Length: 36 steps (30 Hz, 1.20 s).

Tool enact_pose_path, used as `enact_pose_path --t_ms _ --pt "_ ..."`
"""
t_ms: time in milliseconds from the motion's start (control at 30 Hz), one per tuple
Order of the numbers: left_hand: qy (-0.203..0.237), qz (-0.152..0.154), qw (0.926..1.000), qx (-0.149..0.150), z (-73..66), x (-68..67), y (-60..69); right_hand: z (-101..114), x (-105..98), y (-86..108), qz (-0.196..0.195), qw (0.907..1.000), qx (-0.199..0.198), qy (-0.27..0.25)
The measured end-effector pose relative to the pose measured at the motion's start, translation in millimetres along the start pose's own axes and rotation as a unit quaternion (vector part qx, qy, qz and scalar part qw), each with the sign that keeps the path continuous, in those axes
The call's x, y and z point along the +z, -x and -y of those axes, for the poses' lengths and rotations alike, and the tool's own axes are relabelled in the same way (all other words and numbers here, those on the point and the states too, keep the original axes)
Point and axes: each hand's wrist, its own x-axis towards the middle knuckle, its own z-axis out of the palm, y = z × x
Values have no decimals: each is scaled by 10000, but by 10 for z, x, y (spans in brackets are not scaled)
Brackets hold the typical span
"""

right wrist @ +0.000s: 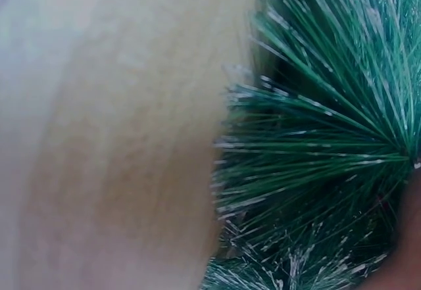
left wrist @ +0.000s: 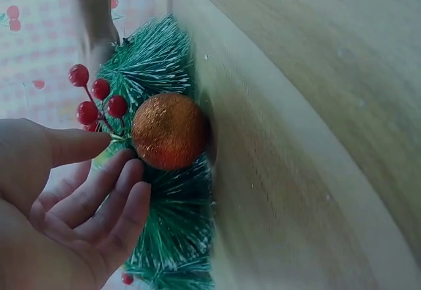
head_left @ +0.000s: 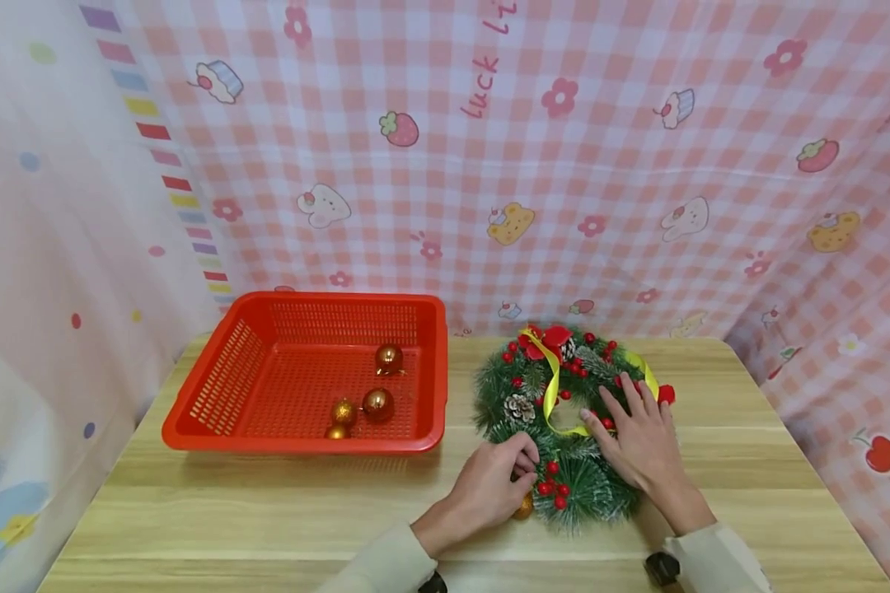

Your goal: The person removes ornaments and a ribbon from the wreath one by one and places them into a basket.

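Sleeves of pale cloth (head_left: pixel 389 562) reach, as we see, toward the near side of one round wreath of green artificial pine needles with whitish tips (head_left: pixel 582 449), which lies on a light wooden table (head_left: pixel 252 519). At its near left edge, one rough, glittering orange ball (left wrist: pixel 170 131) touches the needles. Our left hand (head_left: pixel 493 486) is just beside this ball, with bent fingers; its thumb comes to the thin pale loop of the ball, but we cannot tell if loop is pinched. Red round berries (head_left: pixel 552 487) are near this hand. Our right hand (head_left: pixel 644 441) rests on the right part of the wreath, fingers spread apart and clamped on nothing. Across the wreath goes a yellow ribbon (head_left: pixel 552 395). To the left of the wreath we see a red plastic basket (head_left: pixel 304 445) with four shiny copper and golden balls (head_left: pixel 377 404). Behind the wreath hangs a pink-and-white checked cloth (head_left: pixel 452 181).
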Motion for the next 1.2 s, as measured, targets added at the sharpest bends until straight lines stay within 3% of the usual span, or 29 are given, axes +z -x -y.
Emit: enact_pose_path --t_ms 333,533,733,967,1200 --pt "-181 -400 9988 -224 7 95 -61 -11 1 7 98 9999 63 7" --pt "-345 -607 9975 -118 21 128 -66 -4 14 11 56 9999 84 -5" --pt "500 -471 9973 -244 9 89 -64 -2 12 13 54 9999 124 -39" --pt "1541 -423 9863 -411 11 74 -79 4 8 15 21 9999 131 -32" --pt "1586 -349 9857 -440 12 39 -102 3 12 -2 -84 9999 84 31"
